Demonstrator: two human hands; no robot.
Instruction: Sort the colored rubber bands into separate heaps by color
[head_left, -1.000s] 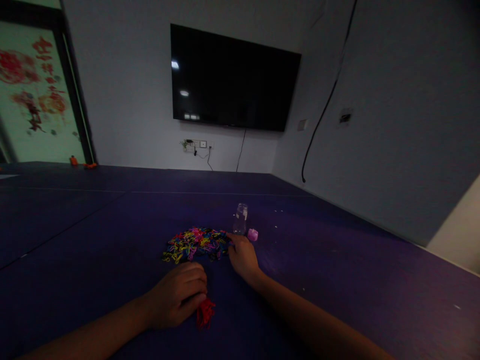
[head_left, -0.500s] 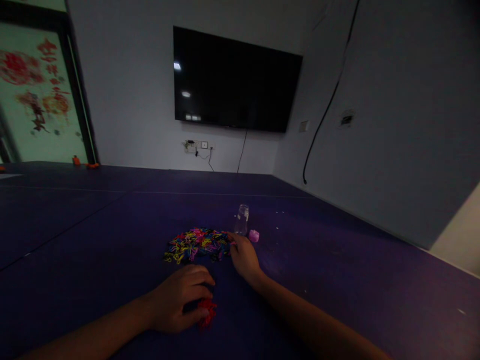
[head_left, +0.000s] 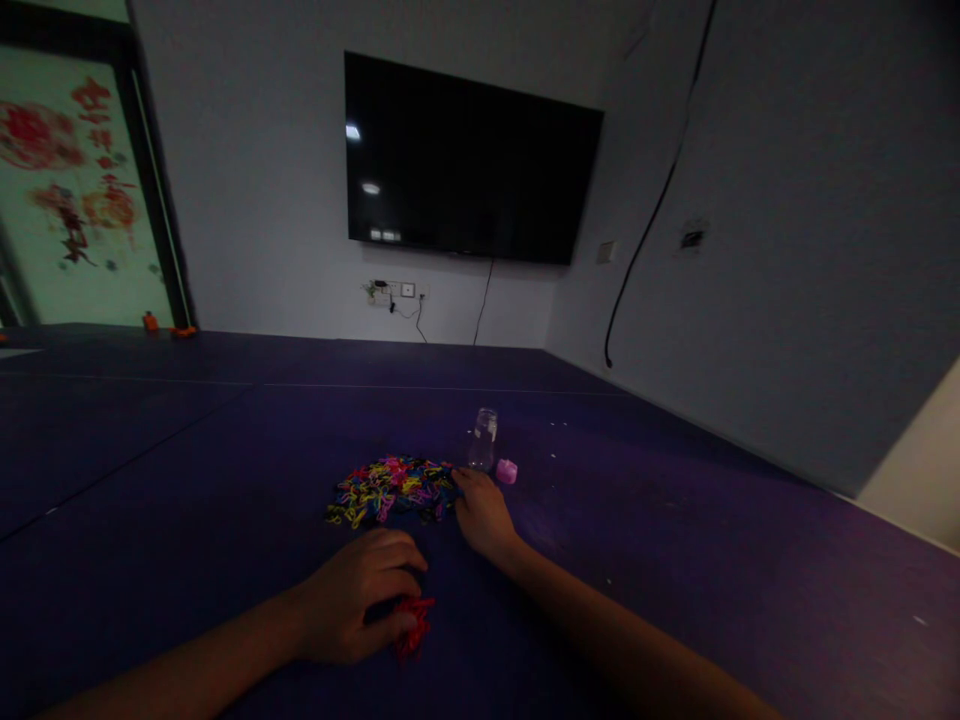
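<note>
On my feed, the left hand [head_left: 364, 595] has just loosened: a second ago its fingers were curled in over the red bunch of small looped clips [head_left: 415, 632], and now thumb and fingers stand apart, the thumb against the bunch. More red shows in the gap, so I judge the bunch rests on the purple surface [head_left: 675, 530] rather than in a firm grip. It lies nearer to me than the mixed heap of coloured clips [head_left: 394, 485], well clear of it.

The right hand [head_left: 484, 512] has barely shifted, its fingertips at the heap's right edge; I can't tell whether they pinch anything. To my reading, the sorting of red from mixed is only partly done. A clear bottle [head_left: 484, 436] stands just beyond that hand, its pink cap [head_left: 507, 471] beside it.
</note>
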